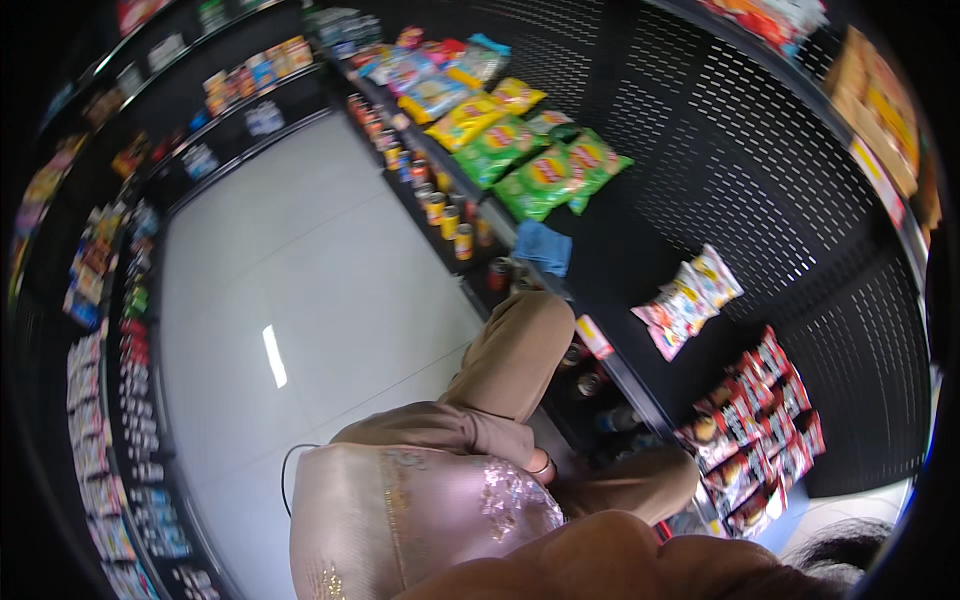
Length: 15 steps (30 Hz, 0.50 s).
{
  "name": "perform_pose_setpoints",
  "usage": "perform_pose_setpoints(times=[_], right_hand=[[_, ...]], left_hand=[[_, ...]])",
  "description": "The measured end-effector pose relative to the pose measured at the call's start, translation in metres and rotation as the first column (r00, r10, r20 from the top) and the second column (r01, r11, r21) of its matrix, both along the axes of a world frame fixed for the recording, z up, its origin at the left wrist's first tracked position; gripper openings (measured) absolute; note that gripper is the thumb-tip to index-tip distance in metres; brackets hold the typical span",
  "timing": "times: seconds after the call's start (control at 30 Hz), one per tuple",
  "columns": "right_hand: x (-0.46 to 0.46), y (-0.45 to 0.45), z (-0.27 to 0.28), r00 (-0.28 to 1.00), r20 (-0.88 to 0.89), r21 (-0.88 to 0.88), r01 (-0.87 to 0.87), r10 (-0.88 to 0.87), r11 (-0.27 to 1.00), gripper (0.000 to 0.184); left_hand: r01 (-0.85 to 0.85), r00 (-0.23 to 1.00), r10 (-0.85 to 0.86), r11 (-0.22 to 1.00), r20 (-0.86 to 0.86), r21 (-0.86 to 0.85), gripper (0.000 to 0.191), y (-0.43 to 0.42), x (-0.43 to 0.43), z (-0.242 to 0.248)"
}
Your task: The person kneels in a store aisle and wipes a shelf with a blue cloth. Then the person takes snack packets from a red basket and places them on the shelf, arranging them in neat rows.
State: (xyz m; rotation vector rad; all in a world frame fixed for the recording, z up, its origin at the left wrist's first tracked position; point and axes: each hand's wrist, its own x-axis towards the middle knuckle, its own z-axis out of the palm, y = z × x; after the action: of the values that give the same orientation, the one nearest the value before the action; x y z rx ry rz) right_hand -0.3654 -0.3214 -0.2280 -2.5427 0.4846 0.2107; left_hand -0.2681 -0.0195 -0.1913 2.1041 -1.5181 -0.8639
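Note:
My left hand (541, 465) shows only at its wrist, with a thin bracelet, between a beige sleeve and my embroidered pink top; its fingers are hidden, so what it touches cannot be told. My right hand is out of view. My bent knees in brown trousers are beside a black shelf. A folded blue cloth (544, 247) lies on the shelf's front edge. Green chip bags (536, 184) and yellow ones (465, 120) lie beyond it. White and pink snack packets (688, 300) rest further right, and rows of red snack packets (757, 435) are nearest me.
Drink cans (450, 221) stand on the lower shelf. A price label holder (594, 336) is on the shelf edge. Perforated black back panels (720, 150) rise behind. Pale floor tiles (315, 262) separate this shelf from stocked shelves on the left. Brown packets (874, 112) hang over the upper right shelf.

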Motion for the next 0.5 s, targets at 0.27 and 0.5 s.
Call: perform_pose_setpoints(times=[0.27, 0.5], right_hand=[[0.027, 0.015, -0.028, 0.997, -0.078, -0.028, -0.02, 0.018, 0.999, 0.048], [-0.065, 0.009, -0.037, 0.967, -0.129, -0.051, 0.216, -0.22, 0.975, 0.052]], left_hand=[[-0.325, 0.883, 0.266, 0.941, -0.386, -0.096, 0.023, 0.059, -0.025, -0.034], [-0.427, 0.767, 0.251, 0.887, -0.591, -0.177, 0.022, 0.071, -0.038, -0.069]])
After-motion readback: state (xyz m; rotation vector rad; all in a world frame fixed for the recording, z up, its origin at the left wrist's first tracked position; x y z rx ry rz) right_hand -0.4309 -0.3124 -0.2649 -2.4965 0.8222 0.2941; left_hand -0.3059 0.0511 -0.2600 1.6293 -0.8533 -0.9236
